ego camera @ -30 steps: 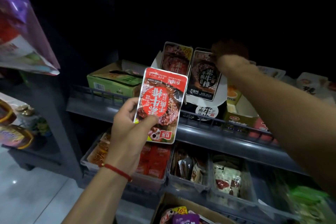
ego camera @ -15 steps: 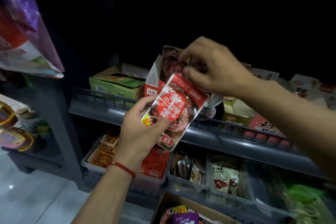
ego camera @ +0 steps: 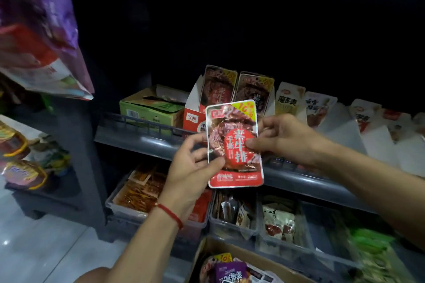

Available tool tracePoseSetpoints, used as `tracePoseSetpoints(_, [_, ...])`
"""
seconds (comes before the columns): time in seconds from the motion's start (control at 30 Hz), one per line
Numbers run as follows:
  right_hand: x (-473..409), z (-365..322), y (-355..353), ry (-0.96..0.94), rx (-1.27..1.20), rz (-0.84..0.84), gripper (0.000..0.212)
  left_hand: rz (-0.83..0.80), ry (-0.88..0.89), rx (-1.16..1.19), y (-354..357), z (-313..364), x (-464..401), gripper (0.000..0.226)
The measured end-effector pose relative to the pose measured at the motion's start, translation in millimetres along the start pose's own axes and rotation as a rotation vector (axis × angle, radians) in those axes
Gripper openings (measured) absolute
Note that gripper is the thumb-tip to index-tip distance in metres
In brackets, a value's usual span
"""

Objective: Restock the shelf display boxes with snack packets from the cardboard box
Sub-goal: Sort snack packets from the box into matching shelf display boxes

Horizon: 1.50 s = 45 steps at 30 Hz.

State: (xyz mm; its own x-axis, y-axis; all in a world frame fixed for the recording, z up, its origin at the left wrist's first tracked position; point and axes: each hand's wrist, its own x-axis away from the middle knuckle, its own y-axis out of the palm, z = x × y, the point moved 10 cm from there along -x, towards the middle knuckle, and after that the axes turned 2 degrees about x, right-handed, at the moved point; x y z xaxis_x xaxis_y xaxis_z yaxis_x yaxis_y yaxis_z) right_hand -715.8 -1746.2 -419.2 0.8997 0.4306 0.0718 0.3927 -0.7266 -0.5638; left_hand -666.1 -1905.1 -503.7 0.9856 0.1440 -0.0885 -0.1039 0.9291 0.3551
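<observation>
- Left hand (ego camera: 193, 167) & right hand (ego camera: 285, 138) are both pinching an upright red foil snack packet (ego camera: 234, 145).
- Red-white cardboard display box (ego camera: 194, 112) is holding two dark packets (ego camera: 218, 86).
- Brown cardboard box (ego camera: 207, 250) is holding assorted packets.

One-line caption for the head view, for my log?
Both hands, left hand and right hand, hold a red snack packet upright before the shelf display box.

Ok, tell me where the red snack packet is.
Centre of the head view: the red snack packet is held upright between left hand and right hand, before the red display box.
</observation>
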Motion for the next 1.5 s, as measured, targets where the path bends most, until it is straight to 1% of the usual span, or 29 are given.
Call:
tracePoseSetpoints(0.1, [2,-18,-12,-0.064,0.141,0.101,0.039,0.012,0.075,-0.129,-3,10,2,0.043])
tracePoseSetpoints(0.13, [2,-28,-14,-0.102,0.239,0.12,0.039,0.012,0.101,-0.153,-4,15,3,0.042])
tracePoseSetpoints(0.2, [-1,-49,-14,-0.175,0.411,0.116,0.026,0.049,0.151,-0.201,-10,24,5,0.04])
tracePoseSetpoints(0.23, [-4,-60,-17,-0.208,0.42,0.128,0.019,0.095,0.177,-0.214,-17,30,5,0.037])
tracePoseSetpoints(0.27, [-9,-70,-25,-0.229,0.372,0.175,0.015,0.152,0.198,-0.207,-28,35,5,0.033])
tracePoseSetpoints(0.33, [-25,-87,-55,-0.279,0.271,0.35,0.011,0.264,0.223,-0.149,-52,44,3,0.027])
tracePoseSetpoints(0.37, [-33,-95,-70,-0.299,0.258,0.451,0.012,0.306,0.228,-0.123,-63,47,2,0.025])
tracePoseSetpoints(0.43, [-52,-100,-91,-0.278,0.27,0.613,0.022,0.354,0.21,-0.086,-80,49,-1,0.023])
tracePoseSetpoints(0.47, [-63,-100,-96,-0.244,0.285,0.66,0.026,0.371,0.194,-0.072,-86,50,-3,0.024])
tracePoseSetpoints(0.5, [-74,-100,-97,-0.207,0.315,0.679,0.024,0.385,0.177,-0.061,-91,49,-4,0.024])
tracePoseSetpoints(0.57, [-93,-98,-90,-0.131,0.407,0.667,0.015,0.396,0.159,-0.045,-96,50,-6,0.023])
tracePoseSetpoints(0.6, [-102,-95,-85,-0.091,0.448,0.654,0.015,0.395,0.157,-0.045,-97,51,-7,0.023])
tracePoseSetpoints(0.7, [-128,-84,-62,-0.001,0.576,0.584,0.017,0.386,0.147,-0.056,-98,52,-9,0.025])
tracePoseSetpoints(0.77, [-145,-73,-48,0.048,0.643,0.533,0.023,0.381,0.125,-0.066,-99,48,-10,0.028])
tracePoseSetpoints(0.83, [-159,-64,-38,0.077,0.692,0.493,0.025,0.375,0.107,-0.078,-99,45,-11,0.032])
tracePoseSetpoints(0.97, [-172,-60,-31,0.087,0.745,0.504,0.018,0.355,0.08,-0.094,-99,43,-14,0.033])
tracePoseSetpoints(1.17, [-174,-72,-29,0.039,0.852,0.534,0.04,0.341,0.049,-0.116,-94,39,-16,0.031])
tracePoseSetpoints(1.33, [-176,-86,-26,-0.067,1.079,0.555,0.06,0.306,0.035,-0.149,-88,36,-19,0.03])
tracePoseSetpoints(1.37, [-174,-87,-26,-0.084,1.067,0.56,0.061,0.296,0.037,-0.156,-85,37,-19,0.03])
tracePoseSetpoints(1.4, [-170,-90,-28,-0.113,1.019,0.577,0.057,0.281,0.045,-0.167,-82,39,-20,0.03])
tracePoseSetpoints(1.5, [-135,-111,-34,-0.287,0.804,0.679,0.031,0.213,0.113,-0.189,-73,51,-24,0.029])
